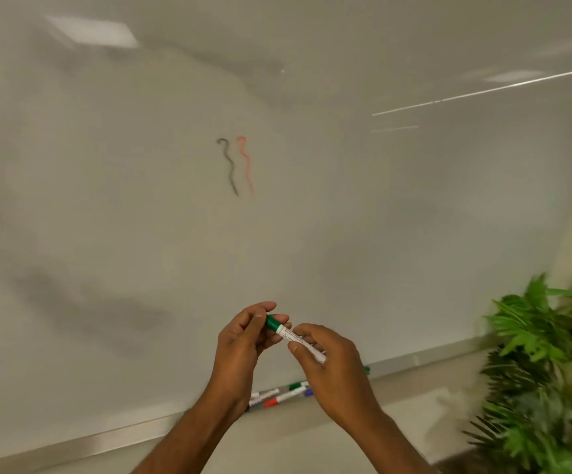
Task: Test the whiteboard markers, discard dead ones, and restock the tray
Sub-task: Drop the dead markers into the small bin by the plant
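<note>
A green-capped white marker [286, 333] is held between both hands in front of the whiteboard [141, 217]. My left hand [243, 340] pinches its green cap. My right hand [329, 364] grips its white barrel. On the board are a grey squiggle [229, 165] and a red squiggle [245, 164] side by side. Several more markers [277, 396] with red, green and purple caps lie on the tray [106, 439] along the board's lower edge, partly hidden behind my hands.
A leafy green plant [544, 371] stands at the lower right, close to the tray's right end. The board shows faint smudges and ceiling light reflections.
</note>
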